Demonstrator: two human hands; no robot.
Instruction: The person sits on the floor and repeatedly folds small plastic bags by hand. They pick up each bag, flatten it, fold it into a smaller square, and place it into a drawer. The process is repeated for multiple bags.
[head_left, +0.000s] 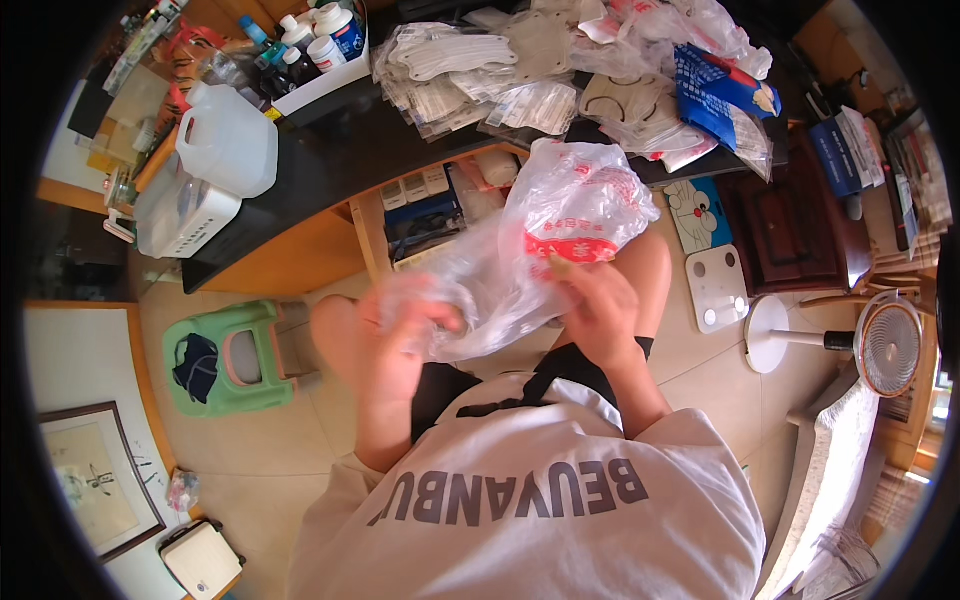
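A translucent plastic bag with red print (577, 202) is stretched between my two hands above my lap. My left hand (409, 315), blurred by motion, grips the bag's gathered left end. My right hand (600, 304) pinches the bag near its red printed band, with thumb and forefinger together. Beyond the bag, on the dark desk, lie flat packs of face masks in clear wrappers (457, 56), loose masks with dark ear loops (626, 101), a blue printed packet (709, 97) and more crumpled plastic bags (675, 30). Whether the held bag contains anything cannot be told.
An open drawer (420, 217) juts out under the dark desk (322, 157). A white plastic jug (229, 139) and a box of bottles (322, 75) stand at the desk's left. A green stool (225, 360) is on the left floor; a white scale (716, 289) and a fan (889, 345) are right.
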